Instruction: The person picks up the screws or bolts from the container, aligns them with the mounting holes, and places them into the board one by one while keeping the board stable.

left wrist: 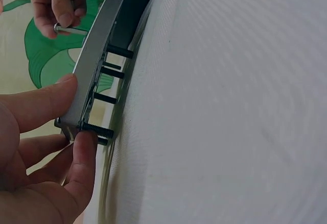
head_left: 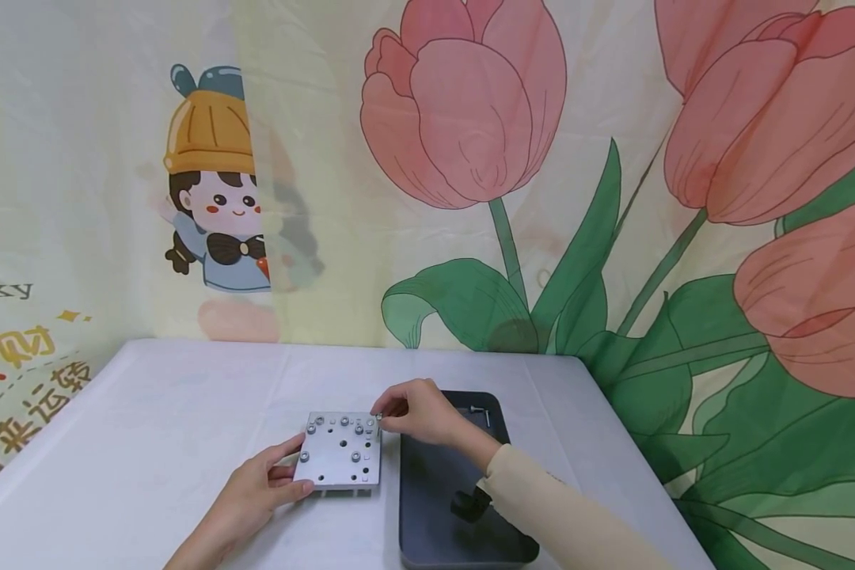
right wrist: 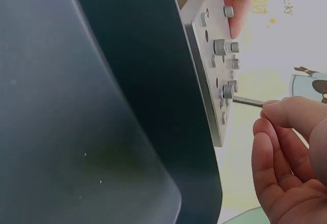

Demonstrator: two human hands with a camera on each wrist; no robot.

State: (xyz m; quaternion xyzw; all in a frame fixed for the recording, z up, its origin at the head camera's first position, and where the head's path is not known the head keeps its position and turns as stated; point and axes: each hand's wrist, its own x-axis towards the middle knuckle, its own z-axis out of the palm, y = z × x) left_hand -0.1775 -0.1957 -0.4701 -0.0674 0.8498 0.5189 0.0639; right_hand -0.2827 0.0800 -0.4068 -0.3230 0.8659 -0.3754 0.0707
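Note:
A square silver metal plate [head_left: 331, 455] with several socket-head screws in its face is held by the left hand [head_left: 256, 489] at its left edge, thumb on one face and fingers on the other. In the left wrist view, threaded ends stick out beneath the plate [left wrist: 97, 55], near the left hand's [left wrist: 46, 147] fingers. The right hand [head_left: 427, 416] pinches a screw at the plate's far right corner. In the right wrist view, that screw [right wrist: 248, 102] points from the right hand's [right wrist: 291, 157] fingertips toward the plate [right wrist: 204, 55], beside other screw heads.
A dark tray [head_left: 435, 491] stands right of the plate, under the right forearm. In it lie loose screws [head_left: 480, 412] near the far end and a black object [head_left: 468, 505]. A white cloth [head_left: 185, 412] covers the table; a printed tulip curtain [head_left: 470, 119] hangs behind.

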